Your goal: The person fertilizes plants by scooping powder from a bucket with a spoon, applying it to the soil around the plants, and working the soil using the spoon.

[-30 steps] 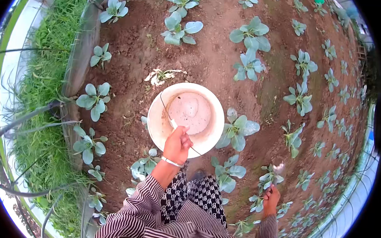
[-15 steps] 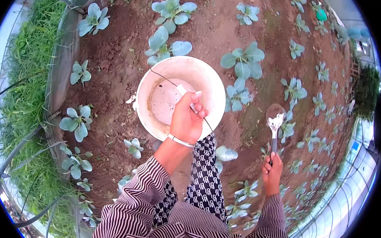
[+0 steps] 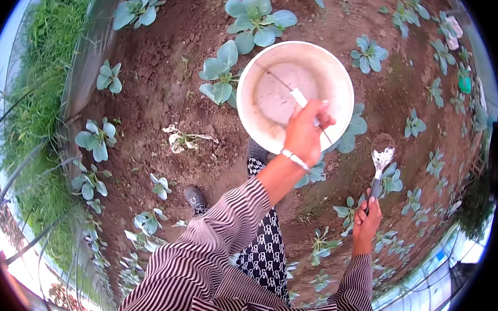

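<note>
My left hand (image 3: pixel 308 130) is closed around the white grip of the wire handle on a round white bucket (image 3: pixel 337 84). Inside the bucket, a pale layer covers the bottom and brownish stains mark the lower wall. Out to the right, my right hand (image 3: pixel 367 219) grips the dark handle of a large spoon (image 3: pixel 382 157). White material clings to the spoon's round head, which hangs over the soil beside a leafy plant (image 3: pixel 392 179). Behind the bucket's left side stands a broad-leaved seedling (image 3: pixel 222 72), partly covered by it.
Rows of blue-green leafy plants (image 3: pixel 258 22) grow in brown soil. A withered plant (image 3: pixel 185 140) lies left of my shoes (image 3: pixel 195 196). Tall grass (image 3: pixel 50 83) runs along the left, behind a plastic sheet border (image 3: pixel 100 46). A green object (image 3: pixel 464 81) is far right.
The bucket in my left hand has moved right and farther forward. My right hand with the spoon has shifted slightly right. My shoes and the withered plant now show.
</note>
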### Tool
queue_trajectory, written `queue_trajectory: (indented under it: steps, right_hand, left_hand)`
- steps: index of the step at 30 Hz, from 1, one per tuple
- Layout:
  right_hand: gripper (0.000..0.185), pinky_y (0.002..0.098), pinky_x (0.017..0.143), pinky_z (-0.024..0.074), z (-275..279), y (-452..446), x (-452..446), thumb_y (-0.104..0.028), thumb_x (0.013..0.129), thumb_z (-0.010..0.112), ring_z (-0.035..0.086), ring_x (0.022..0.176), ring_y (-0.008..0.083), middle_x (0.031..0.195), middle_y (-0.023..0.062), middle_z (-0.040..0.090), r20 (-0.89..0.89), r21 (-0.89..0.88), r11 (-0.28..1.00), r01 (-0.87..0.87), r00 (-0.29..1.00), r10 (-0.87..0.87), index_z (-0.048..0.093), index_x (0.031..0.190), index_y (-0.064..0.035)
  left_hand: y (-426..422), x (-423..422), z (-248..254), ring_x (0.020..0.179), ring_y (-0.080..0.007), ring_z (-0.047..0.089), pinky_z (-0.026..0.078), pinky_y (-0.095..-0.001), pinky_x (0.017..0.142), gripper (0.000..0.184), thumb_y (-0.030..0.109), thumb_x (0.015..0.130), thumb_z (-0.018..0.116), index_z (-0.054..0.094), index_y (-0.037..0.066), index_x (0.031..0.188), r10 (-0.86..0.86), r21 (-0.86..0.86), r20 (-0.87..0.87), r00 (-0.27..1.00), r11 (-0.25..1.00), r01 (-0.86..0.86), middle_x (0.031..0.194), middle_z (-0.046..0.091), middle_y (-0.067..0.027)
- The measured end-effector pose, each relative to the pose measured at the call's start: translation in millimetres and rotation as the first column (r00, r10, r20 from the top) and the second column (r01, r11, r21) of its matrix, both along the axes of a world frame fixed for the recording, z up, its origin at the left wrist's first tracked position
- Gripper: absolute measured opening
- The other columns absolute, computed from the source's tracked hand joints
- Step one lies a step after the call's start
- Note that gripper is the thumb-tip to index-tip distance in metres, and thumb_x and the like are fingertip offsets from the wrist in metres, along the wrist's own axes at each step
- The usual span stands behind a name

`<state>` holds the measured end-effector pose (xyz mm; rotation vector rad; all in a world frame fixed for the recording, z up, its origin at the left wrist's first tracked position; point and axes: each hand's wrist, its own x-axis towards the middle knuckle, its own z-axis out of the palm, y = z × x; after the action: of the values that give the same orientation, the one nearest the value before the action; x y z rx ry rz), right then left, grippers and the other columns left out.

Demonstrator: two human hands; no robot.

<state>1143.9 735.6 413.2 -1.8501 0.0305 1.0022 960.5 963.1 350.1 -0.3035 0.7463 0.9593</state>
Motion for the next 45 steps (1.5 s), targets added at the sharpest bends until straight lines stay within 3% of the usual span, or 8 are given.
queue_trajectory:
  steps: [6,12,16,20,25,30,38,45]
  right_hand:
    - [0.033,0.0175,0.036,0.0267,-15,51,23,-0.019,0.098,0.049,0.032,0.045,0.0009,0.070,-0.0023,0.047,0.085,-0.014,0.992,-0.127,0.988,0.128,0.051,0.125,-0.0006]
    - [0.036,0.0170,0.036,0.0254,-26,121,5,-0.022,0.098,0.048,0.032,0.044,0.0006,0.071,-0.0015,0.047,0.082,-0.115,0.941,-0.319,0.941,0.329,0.050,0.125,0.0002]
    - [0.032,0.0169,0.035,0.0239,-45,159,-11,-0.024,0.096,0.050,0.031,0.043,0.0006,0.069,-0.0022,0.047,0.044,-0.190,0.871,-0.453,0.882,0.468,0.054,0.120,-0.0022]
    - [0.026,0.0176,0.035,0.0232,-87,192,-10,-0.026,0.094,0.055,0.032,0.043,0.0013,0.067,-0.0028,0.049,0.024,-0.343,0.736,-0.583,0.778,0.628,0.058,0.107,-0.0041]
    - [0.019,0.0223,0.035,0.0216,-162,247,-13,-0.023,0.092,0.056,0.032,0.042,0.0047,0.063,-0.0019,0.048,-0.016,-0.420,0.624,-0.659,0.693,0.721,0.056,0.085,-0.0051]
    - [0.027,0.0244,0.034,0.0216,-276,292,-7,-0.022,0.092,0.055,0.033,0.040,0.0078,0.057,-0.0003,0.045,0.044,-0.451,0.578,-0.681,0.629,0.776,0.052,0.071,-0.0058]
    - [0.020,0.0194,0.031,0.0233,-387,332,26,-0.024,0.089,0.054,0.031,0.039,0.0048,0.062,-0.0011,0.045,-0.315,-0.266,0.548,-0.793,0.609,0.728,0.051,0.090,-0.0038]
    - [0.023,0.0191,0.031,0.0260,-420,332,38,-0.023,0.092,0.052,0.034,0.039,0.0053,0.061,-0.0007,0.046,-0.335,-0.253,0.592,-0.765,0.643,0.689,0.051,0.098,-0.0012]
  left_hand:
    - [-9,32,-159,0.087,-0.0222,0.059,0.043,-0.0362,0.087,0.013,0.019,0.088,0.058,0.052,0.008,0.091,-0.230,-0.081,-0.149,0.962,0.972,0.220,0.080,0.059,-0.0054]
    - [-12,30,-199,0.099,-0.0239,0.059,0.044,-0.0455,0.090,0.023,0.023,0.089,0.054,0.054,0.011,0.108,-0.492,-0.210,-0.291,0.821,0.870,0.447,0.089,0.064,-0.0076]
    - [-52,3,-250,0.073,-0.0204,0.064,0.051,-0.0349,0.072,0.014,0.022,0.087,0.055,0.063,0.010,0.087,-0.448,-0.274,-0.894,0.030,0.597,0.754,0.072,0.064,-0.0051]
    - [-114,-84,-253,0.077,-0.0164,0.065,0.053,-0.0303,0.064,0.017,0.024,0.089,0.059,0.061,0.009,0.097,-0.585,-0.293,-0.374,0.720,0.810,0.507,0.084,0.066,-0.0067]
    - [-190,-199,-286,0.077,-0.0188,0.067,0.056,-0.0293,0.065,0.016,0.018,0.089,0.060,0.062,0.006,0.100,-0.488,-0.370,-0.442,0.753,0.864,0.343,0.086,0.066,-0.0082]
    - [-203,-266,-329,0.073,-0.0134,0.067,0.052,-0.0269,0.068,0.017,0.022,0.082,0.067,0.071,0.008,0.089,-0.404,-0.309,-0.915,-0.006,0.690,0.654,0.081,0.071,-0.0061]
    - [-166,-280,-405,0.080,-0.0238,0.066,0.052,-0.0344,0.074,0.023,0.024,0.082,0.065,0.067,0.006,0.097,-0.152,-0.055,-0.988,0.042,0.582,0.811,0.088,0.068,-0.0123]
    - [-213,-328,-435,0.093,-0.0358,0.061,0.050,-0.0459,0.080,0.028,0.022,0.080,0.060,0.061,0.004,0.102,-0.087,-0.368,-0.930,-0.358,0.208,0.906,0.098,0.063,-0.0158]
